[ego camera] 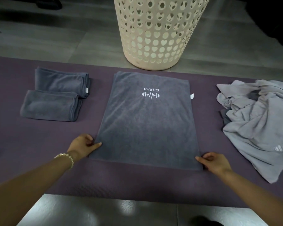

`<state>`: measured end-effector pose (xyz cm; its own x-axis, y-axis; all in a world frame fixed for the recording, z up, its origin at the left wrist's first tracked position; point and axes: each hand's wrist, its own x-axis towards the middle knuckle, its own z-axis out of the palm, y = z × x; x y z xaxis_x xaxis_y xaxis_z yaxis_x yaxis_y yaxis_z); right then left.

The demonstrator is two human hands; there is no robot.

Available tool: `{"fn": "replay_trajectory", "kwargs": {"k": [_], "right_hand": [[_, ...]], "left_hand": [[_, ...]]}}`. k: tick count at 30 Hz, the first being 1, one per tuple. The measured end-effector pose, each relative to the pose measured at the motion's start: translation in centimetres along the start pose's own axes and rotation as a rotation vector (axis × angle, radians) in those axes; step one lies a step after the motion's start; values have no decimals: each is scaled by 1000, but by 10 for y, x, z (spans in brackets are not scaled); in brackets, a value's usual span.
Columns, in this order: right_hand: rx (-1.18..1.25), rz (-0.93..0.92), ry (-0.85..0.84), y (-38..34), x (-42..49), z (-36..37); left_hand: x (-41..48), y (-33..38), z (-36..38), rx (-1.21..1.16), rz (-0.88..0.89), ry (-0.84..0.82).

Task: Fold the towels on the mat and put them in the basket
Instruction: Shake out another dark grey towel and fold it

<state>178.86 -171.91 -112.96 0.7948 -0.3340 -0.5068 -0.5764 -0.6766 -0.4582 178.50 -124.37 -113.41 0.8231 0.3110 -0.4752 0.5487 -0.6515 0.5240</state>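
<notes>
Purple mat (39, 176) on grey tiled floor (39, 38), cream perforated basket (158, 38) beyond it, dark grey towel (145, 124) spread flat mid-mat, left hand (83, 146) pinching its near left corner, right hand (214, 162) pinching its near right corner

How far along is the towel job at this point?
Done: two folded towels lie at the left of the mat, not yet in the basket. In hand: the left hand and right hand pinch the near corners of the flat towel. Left: fold it, fold the crumpled pile on the right, then basket everything.
</notes>
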Motion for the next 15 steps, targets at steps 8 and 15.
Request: {"fn": "replay_trajectory", "kwargs": {"k": [8, 15], "right_hand": [[-4, 141, -258, -22, -3, 3], [407, 296, -488, -32, -1, -19]], "left_hand": [[-7, 22, 1, -111, -86, -277], [-2, 27, -29, -171, -251, -530]]}}
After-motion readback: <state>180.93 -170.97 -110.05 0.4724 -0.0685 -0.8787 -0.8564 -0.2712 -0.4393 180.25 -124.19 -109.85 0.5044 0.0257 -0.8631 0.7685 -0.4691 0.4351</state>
